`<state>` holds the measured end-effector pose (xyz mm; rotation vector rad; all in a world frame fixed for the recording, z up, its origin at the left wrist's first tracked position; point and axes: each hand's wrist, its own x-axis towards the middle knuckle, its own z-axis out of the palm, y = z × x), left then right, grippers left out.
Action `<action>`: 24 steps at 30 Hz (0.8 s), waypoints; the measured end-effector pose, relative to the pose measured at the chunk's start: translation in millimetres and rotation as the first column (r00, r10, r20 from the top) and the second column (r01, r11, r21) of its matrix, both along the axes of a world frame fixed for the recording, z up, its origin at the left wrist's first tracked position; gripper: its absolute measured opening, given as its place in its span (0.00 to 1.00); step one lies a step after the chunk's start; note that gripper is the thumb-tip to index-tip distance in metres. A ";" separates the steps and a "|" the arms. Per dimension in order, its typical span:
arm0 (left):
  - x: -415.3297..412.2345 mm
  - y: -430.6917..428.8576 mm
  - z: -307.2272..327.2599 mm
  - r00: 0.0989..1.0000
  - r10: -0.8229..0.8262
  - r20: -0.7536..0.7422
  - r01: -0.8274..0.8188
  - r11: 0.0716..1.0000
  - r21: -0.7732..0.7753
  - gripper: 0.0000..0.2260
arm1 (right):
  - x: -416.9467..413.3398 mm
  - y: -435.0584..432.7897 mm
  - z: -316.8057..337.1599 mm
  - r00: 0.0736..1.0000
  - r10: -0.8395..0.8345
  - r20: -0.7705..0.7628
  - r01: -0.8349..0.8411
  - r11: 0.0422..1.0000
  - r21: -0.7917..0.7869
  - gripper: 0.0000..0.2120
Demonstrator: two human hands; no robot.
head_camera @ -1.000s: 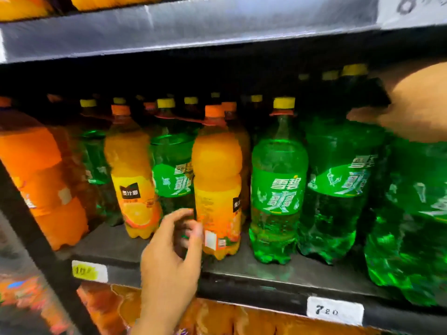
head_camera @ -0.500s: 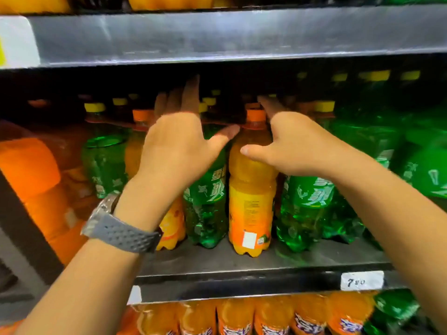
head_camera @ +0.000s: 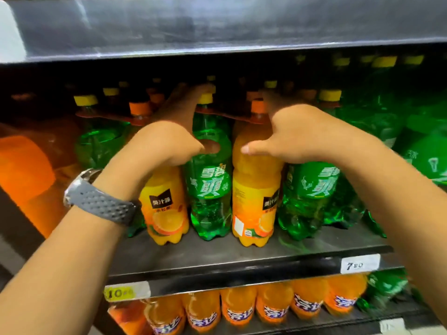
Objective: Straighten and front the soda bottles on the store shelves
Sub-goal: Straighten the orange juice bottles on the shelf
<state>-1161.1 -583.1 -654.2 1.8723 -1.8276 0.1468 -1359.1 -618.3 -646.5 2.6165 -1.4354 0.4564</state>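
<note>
Small green soda bottles and orange juice bottles alternate along the front of the middle shelf (head_camera: 242, 264). My left hand (head_camera: 167, 141) holds a green bottle (head_camera: 210, 189) at its shoulder. Its thumb lies across the front and its fingers reach back along the bottle's left side. My right hand (head_camera: 304, 134) holds the neighbouring orange bottle (head_camera: 254, 201) the same way, thumb on the front, fingers going back past its right side. An orange bottle (head_camera: 167, 213) stands to the left and a green bottle (head_camera: 309, 194) to the right. My fingertips are lost in the dark behind.
More rows of capped bottles fill the shelf's depth. A large orange bottle (head_camera: 21, 165) stands far left and large green bottles (head_camera: 423, 153) far right. The upper shelf (head_camera: 217, 27) hangs low overhead. Orange soda bottles (head_camera: 242, 308) line the lower shelf under price tags (head_camera: 359, 263).
My left hand rose from the shelf's front edge and my right arm came in from the right. Both hands reached among the bottles, and their thumbs now press on the two middle bottles.
</note>
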 end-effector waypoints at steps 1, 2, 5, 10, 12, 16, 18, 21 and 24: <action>2.8 1.4 1.0 0.999 -0.036 -0.006 0.036 0.999 0.002 0.46 | -2.7 -1.4 1.6 1.000 0.014 -0.006 -0.014 1.000 0.002 0.38; 4.9 2.0 1.1 0.998 -0.062 -0.016 0.062 0.998 0.010 0.46 | -4.7 -2.7 1.3 1.000 0.022 0.000 -0.022 1.000 -0.019 0.39; 10.3 3.1 -2.4 0.993 -0.094 -0.070 0.095 0.995 0.009 0.46 | -0.5 -3.2 -6.6 0.999 0.008 0.034 -0.003 0.991 -0.135 0.47; 11.1 5.2 -6.4 0.989 -0.114 -0.096 0.113 0.993 -0.013 0.48 | 5.5 0.4 -9.3 0.998 -0.063 0.025 0.067 0.980 -0.187 0.52; 10.8 6.6 -6.5 0.989 -0.105 -0.102 0.105 0.994 -0.010 0.48 | 2.9 2.0 -5.3 0.999 -0.031 -0.007 0.030 0.995 -0.095 0.47; 11.6 9.8 -4.0 0.995 -0.078 -0.056 0.079 0.997 0.016 0.48 | 2.1 1.2 -1.5 1.000 0.016 0.025 -0.015 0.999 -0.038 0.47; 11.1 10.3 -0.7 0.999 -0.040 0.002 0.040 0.999 0.030 0.47 | 2.8 0.2 -3.1 0.999 0.021 0.043 -0.019 0.999 -0.044 0.47; 8.7 10.5 0.2 1.000 -0.015 0.017 0.015 1.000 0.016 0.43 | -0.7 -1.4 -3.9 0.998 0.028 0.048 -0.027 0.999 -0.024 0.45; -3.5 9.0 -5.8 0.997 -0.021 -0.074 0.022 1.000 0.013 0.44 | -4.3 -3.6 -4.1 0.998 0.050 0.035 -0.049 0.998 -0.043 0.49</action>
